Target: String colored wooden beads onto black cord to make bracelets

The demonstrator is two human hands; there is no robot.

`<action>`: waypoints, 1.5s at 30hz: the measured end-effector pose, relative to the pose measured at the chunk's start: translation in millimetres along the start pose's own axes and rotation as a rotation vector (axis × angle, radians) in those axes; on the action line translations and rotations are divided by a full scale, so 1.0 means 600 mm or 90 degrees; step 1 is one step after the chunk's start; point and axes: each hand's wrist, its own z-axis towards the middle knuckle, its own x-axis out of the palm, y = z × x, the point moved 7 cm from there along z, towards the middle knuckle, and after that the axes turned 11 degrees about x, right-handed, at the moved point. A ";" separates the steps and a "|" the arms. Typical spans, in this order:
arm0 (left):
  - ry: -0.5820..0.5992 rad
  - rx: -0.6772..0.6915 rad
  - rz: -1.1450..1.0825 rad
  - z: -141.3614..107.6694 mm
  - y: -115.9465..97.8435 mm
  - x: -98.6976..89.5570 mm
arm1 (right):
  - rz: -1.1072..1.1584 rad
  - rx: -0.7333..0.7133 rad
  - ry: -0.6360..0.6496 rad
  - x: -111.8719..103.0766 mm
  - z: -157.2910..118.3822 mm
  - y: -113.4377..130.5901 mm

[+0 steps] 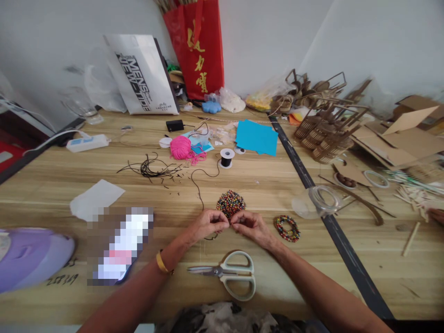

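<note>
My left hand [212, 223] and my right hand [252, 226] meet in front of a pile of multicoloured beads [231, 201], fingertips pinched almost together. A thin black cord [198, 185] runs from a spool [226, 158] to my left hand, and a short stretch shows below it; the left fingers appear closed on it. Whatever the right fingertips pinch is too small to make out. To the right of that hand lies a coiled string of beads [287, 228]. Scissors [225, 274] with pale handles rest below both hands, blades pointing left.
Cut black cord pieces [152, 167] and pink yarn [181, 147] lie farther back. A blurred phone [125, 245] and a purple object [38, 259] are at left. Blue sheets [256, 137], tape [325, 200] and woven baskets [326, 134] stand rightward. Another person's hand [436, 216] shows at the right edge.
</note>
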 end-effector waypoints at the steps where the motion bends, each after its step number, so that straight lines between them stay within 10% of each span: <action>1: 0.001 0.000 0.000 0.000 0.000 0.000 | 0.002 0.001 0.003 0.001 0.000 0.000; 23: -0.019 0.018 0.032 0.002 0.007 0.000 | -0.268 -0.073 -0.073 -0.007 -0.015 0.021; 31: -0.012 0.027 -0.041 0.003 0.012 -0.008 | -0.548 -0.075 0.215 0.030 -0.050 0.052; 45: -0.003 0.009 -0.017 0.003 0.009 -0.006 | -0.785 -0.054 0.299 0.063 -0.079 0.049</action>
